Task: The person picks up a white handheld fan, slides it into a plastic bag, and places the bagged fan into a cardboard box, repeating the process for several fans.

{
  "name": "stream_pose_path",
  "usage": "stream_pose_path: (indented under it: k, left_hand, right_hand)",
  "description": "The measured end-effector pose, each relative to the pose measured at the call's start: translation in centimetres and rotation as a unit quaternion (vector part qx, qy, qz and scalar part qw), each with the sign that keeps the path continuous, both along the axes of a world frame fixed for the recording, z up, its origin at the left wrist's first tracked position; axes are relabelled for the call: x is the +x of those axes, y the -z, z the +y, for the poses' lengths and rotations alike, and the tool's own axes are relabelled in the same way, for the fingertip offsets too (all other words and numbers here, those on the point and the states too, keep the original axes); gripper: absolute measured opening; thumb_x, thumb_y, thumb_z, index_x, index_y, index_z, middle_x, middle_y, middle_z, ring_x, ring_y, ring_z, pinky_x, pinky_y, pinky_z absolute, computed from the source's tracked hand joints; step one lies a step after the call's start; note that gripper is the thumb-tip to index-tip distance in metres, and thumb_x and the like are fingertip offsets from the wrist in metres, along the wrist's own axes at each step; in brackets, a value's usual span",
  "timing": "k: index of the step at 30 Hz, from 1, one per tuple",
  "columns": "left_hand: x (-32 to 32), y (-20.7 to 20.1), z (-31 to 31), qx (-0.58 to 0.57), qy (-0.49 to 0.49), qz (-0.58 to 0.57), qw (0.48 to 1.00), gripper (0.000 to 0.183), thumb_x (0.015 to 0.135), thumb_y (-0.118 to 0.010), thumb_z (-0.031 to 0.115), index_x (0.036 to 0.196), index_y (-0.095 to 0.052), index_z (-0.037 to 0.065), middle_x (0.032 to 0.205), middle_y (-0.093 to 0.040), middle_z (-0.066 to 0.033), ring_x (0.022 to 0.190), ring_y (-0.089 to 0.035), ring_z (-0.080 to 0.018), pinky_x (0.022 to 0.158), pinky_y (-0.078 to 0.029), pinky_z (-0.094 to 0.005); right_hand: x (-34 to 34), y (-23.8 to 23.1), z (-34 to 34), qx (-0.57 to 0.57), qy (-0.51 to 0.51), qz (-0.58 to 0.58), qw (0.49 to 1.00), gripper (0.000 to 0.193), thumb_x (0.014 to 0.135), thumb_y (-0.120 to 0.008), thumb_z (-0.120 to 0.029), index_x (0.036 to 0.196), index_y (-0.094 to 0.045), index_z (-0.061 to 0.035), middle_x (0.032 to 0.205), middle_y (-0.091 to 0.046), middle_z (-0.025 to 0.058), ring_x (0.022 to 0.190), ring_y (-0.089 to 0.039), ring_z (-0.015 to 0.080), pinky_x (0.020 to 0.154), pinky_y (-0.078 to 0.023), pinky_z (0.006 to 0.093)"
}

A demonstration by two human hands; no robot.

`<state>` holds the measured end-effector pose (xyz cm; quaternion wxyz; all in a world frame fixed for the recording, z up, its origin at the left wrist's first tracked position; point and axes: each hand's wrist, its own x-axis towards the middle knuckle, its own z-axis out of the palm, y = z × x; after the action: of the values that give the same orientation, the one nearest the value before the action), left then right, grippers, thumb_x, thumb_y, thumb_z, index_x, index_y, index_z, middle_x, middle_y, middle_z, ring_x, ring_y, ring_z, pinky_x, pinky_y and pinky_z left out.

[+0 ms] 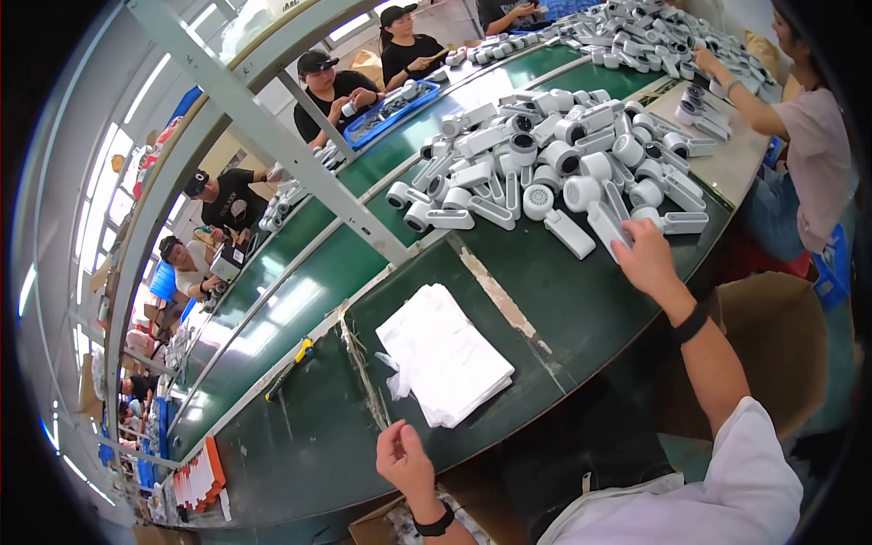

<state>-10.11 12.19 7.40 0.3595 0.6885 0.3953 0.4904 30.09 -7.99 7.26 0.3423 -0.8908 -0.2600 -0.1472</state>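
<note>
My right hand (648, 257) is closed on the handle of a white handheld device (607, 227) with a round head, at the near edge of a large heap. Beside it lies a matching device (554, 218) with a perforated round head. The heap (545, 150) holds many such white devices with grey or dark round faces. My left hand (406, 461) is over the table's near edge, its fingers curled together with nothing visible in them. Just beyond it rests a stack of thin white bags or sheets (445, 359) with a crumpled corner.
A yellow cutter knife (291, 368) and an orange-edged box of white slips (200, 477) lie left on the green table (318, 436). A metal post (300, 136) rises at its far edge. Cardboard boxes (772, 345) stand below. Several co-workers sit across the conveyor (327, 241); another (804, 136) sits right.
</note>
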Motion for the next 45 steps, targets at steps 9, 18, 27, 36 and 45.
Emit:
stream_pose_path:
  k: [9, 18, 27, 36, 45]
  left_hand:
    - [6.5, -3.6, -0.8, 0.302, 0.142, 0.368, 0.868, 0.024, 0.078, -0.075, 0.019, 0.098, -0.070, 0.006, 0.093, -0.067, -0.0100, 0.093, -0.058, -0.0305, 0.081, -0.044, -0.0429]
    - [6.5, -3.4, 0.5, 0.253, 0.161, 0.338, 0.892, 0.008, 0.084, -0.069, 0.013, 0.089, -0.070, 0.006, 0.086, -0.067, -0.0089, 0.084, -0.058, -0.0303, 0.075, -0.042, -0.0405]
    - [7.3, -4.2, 1.0, 0.245, 0.163, 0.213, 0.932, 0.010, 0.087, -0.067, 0.010, 0.089, -0.068, 0.000, 0.082, -0.067, -0.0137, 0.074, -0.060, -0.0295, 0.068, -0.047, -0.0380]
    - [8.5, -3.7, -3.9, 0.003, 0.223, 0.086, 0.971, 0.016, 0.091, -0.067, 0.010, 0.098, -0.069, -0.004, 0.084, -0.070, -0.0079, 0.071, -0.062, -0.0109, 0.067, -0.050, -0.0245]
    - [7.6, -2.7, -3.8, -0.293, 0.219, -0.223, 0.904, 0.016, 0.096, -0.063, 0.011, 0.102, -0.062, -0.004, 0.082, -0.064, -0.0047, 0.071, -0.059, -0.0097, 0.066, -0.049, -0.0240]
  right_hand:
    - [-10.2, -2.9, -2.5, 0.465, -0.331, 0.550, 0.610, 0.065, 0.074, -0.071, -0.005, 0.132, -0.042, -0.0033, 0.101, -0.064, 0.0137, 0.078, -0.070, 0.0313, 0.059, -0.058, 0.0363]
    - [-14.7, -1.7, -1.5, 0.421, -0.382, 0.658, 0.493, 0.077, 0.062, -0.054, 0.007, 0.135, -0.036, -0.0099, 0.103, -0.060, 0.0195, 0.079, -0.068, 0.0382, 0.069, -0.058, 0.0454]
    - [-17.3, -2.5, 1.0, 0.324, -0.362, 0.601, 0.634, 0.052, 0.073, -0.070, 0.000, 0.120, -0.047, -0.0055, 0.091, -0.065, 0.0134, 0.068, -0.062, 0.0177, 0.060, -0.051, 0.0308]
    - [-21.0, -2.6, 5.9, 0.350, -0.287, 0.406, 0.794, 0.062, 0.073, -0.081, -0.006, 0.124, -0.046, -0.0022, 0.099, -0.061, 0.0036, 0.087, -0.060, 0.0105, 0.073, -0.052, 0.0271]
    - [-19.7, -0.9, 6.2, 0.369, -0.221, 0.402, 0.808, 0.043, 0.078, -0.071, -0.003, 0.116, -0.050, -0.0021, 0.092, -0.062, 0.0032, 0.082, -0.060, 0.0096, 0.071, -0.051, 0.0268]
